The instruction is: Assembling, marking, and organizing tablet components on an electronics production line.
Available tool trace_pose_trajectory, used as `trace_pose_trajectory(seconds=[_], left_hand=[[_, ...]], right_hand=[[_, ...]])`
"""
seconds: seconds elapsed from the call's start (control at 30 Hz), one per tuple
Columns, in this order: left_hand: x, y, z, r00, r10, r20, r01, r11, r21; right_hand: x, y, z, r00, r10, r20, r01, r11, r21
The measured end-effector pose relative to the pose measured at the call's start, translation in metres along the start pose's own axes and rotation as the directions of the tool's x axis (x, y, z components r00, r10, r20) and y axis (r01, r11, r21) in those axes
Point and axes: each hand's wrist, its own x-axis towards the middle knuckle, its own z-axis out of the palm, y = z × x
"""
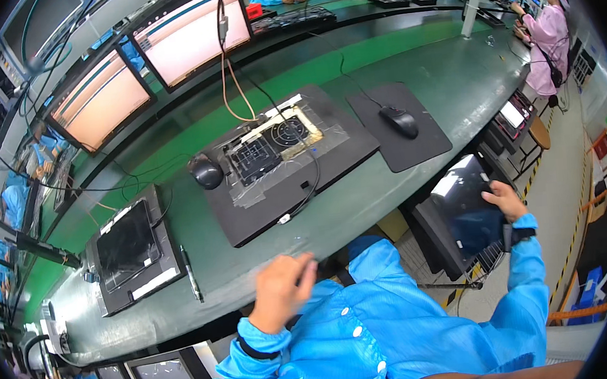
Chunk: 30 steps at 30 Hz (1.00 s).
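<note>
Head view: a flat, glossy black panel (465,220) is gripped at three o'clock, its edge held by the half-closed right hand (509,201); toward six, the left hand (279,287) is loosely curled, empty.

The long desk (199,231) is green and shiny. A big black board (344,157) lies flat in the middle of it. Just right of that is a dark mouse pad (426,146). On the left lies a smaller black board (169,243), with a thin pen (191,275) beside it.
</note>
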Motion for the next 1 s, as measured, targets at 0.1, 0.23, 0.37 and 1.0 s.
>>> trace_pose_trajectory(seconds=[0.1,0.23,0.37,1.0], left_hand=[[-0.005,0.032,-0.002,0.971,-0.009,0.239,0.071,0.965,-0.254],[0.003,0.038,0.018,0.799,0.041,0.6,0.312,0.825,-0.471],[0.011,0.028,0.042,0.71,0.23,0.666,0.583,0.338,-0.738],[-0.084,-0.034,-0.092,0.618,-0.785,0.054,-0.234,-0.249,-0.94]], right_hand=[[-0.033,-0.048,-0.041,0.999,-0.003,0.035,0.006,0.996,-0.089],[-0.072,-0.134,0.008,0.979,-0.094,0.181,0.084,0.995,0.06],[-0.056,-0.208,0.145,0.856,-0.247,0.454,0.144,0.958,0.249],[-0.005,-0.292,0.357,0.2,-0.856,0.476,0.96,0.267,0.077]])
